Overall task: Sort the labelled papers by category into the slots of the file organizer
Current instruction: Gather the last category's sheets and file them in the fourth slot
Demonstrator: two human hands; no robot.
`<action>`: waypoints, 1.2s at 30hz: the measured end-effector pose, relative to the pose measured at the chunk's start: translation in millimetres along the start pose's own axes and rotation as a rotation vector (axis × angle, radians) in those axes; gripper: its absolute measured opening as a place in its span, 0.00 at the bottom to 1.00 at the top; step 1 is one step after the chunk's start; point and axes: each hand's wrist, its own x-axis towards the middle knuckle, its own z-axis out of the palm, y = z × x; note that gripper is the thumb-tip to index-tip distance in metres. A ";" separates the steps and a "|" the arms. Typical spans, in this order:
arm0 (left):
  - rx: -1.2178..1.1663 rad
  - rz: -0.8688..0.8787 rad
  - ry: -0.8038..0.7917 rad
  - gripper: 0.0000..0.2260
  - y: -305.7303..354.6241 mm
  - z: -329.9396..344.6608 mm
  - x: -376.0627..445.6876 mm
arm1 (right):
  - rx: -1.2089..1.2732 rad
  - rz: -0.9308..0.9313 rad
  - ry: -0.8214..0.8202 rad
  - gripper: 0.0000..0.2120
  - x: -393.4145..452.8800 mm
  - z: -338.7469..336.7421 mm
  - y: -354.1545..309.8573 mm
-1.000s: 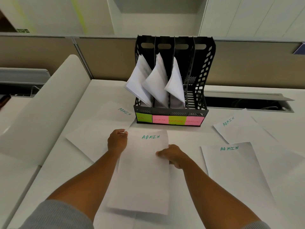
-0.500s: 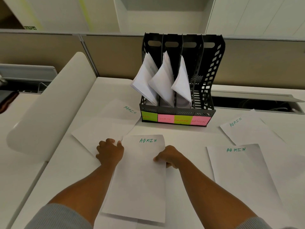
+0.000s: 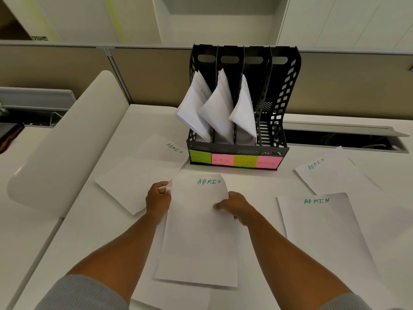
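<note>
A black four-slot file organizer (image 3: pixel 288 90) stands at the back of the white desk. Sticky labels on its front read HR, SPORTS, FINANCE and ADMIN. White papers lean out of the three left slots; the right ADMIN slot (image 3: pixel 268 135) looks empty. A sheet marked ADMIN (image 3: pixel 199 233) lies in front of me. My left hand (image 3: pixel 157 201) pinches its left edge and my right hand (image 3: pixel 234 206) grips its right edge. Three more ADMIN sheets lie on the desk: one at left (image 3: pixel 143 173), one at right (image 3: pixel 321 233), one at far right (image 3: pixel 330 173).
A large curved white panel (image 3: pixel 60 153) lies along the desk's left side. A cable trough with a raised lid (image 3: pixel 344 139) opens behind the organizer on the right. A tan partition wall (image 3: pixel 357 86) runs along the back. Another sheet's edge shows under the held paper near me.
My left hand has moved from beside the sheet onto its left edge and pinched it. The held ADMIN sheet has shifted slightly on the desk. The camera view has moved a little.
</note>
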 end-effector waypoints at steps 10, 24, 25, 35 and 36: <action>-0.176 -0.060 0.095 0.13 24.4 27.7 5.9 | 0.186 -0.082 0.098 0.23 3.9 -10.6 13.4; 0.816 0.198 0.053 0.27 9.3 17.0 24.6 | 0.033 -0.096 0.361 0.20 19.6 -15.2 27.3; 0.856 0.195 0.036 0.26 10.9 18.2 26.7 | 0.037 -0.096 0.364 0.20 20.7 -15.2 27.7; 1.324 0.479 0.033 0.24 20.2 17.6 33.3 | 0.034 -0.073 0.376 0.15 26.2 -14.1 29.2; 1.351 0.509 0.032 0.24 20.0 17.6 33.6 | 0.033 -0.071 0.377 0.13 26.4 -13.8 29.3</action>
